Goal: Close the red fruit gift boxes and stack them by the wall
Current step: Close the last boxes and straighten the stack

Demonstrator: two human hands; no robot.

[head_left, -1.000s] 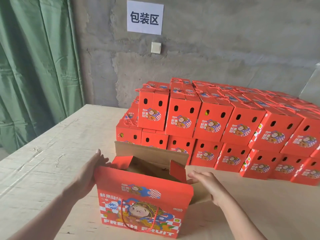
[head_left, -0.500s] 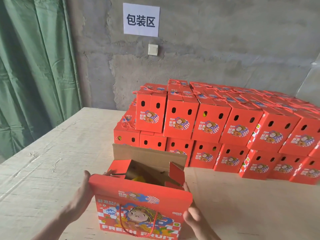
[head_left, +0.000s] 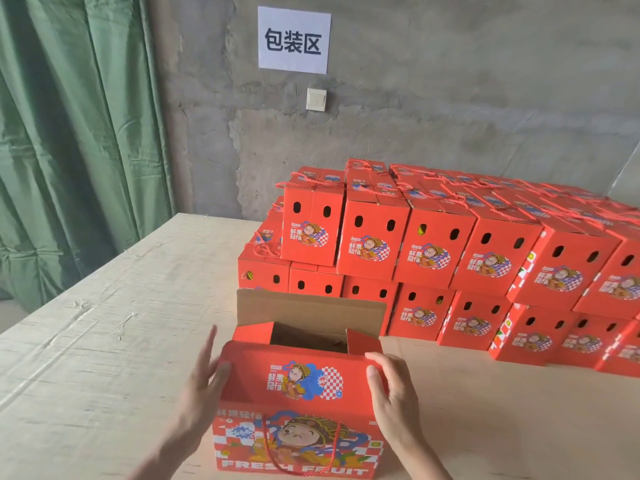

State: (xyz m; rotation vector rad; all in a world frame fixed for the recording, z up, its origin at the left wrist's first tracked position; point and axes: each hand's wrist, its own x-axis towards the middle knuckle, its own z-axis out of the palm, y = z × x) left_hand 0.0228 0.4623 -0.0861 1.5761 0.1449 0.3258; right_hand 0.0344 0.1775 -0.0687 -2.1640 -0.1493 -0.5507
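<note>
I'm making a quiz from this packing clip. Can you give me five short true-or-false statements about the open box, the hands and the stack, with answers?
1. The front red gift box is fully closed. False: its brown far flap stands upright and the inside shows.
2. The left hand and the right hand are at opposite ends of the printed near flap. True.
3. The closed boxes by the wall are stacked two layers high. True.
4. The curtain at the left is blue. False: it is green.
5. A light switch sits below the paper sign. True.
</note>
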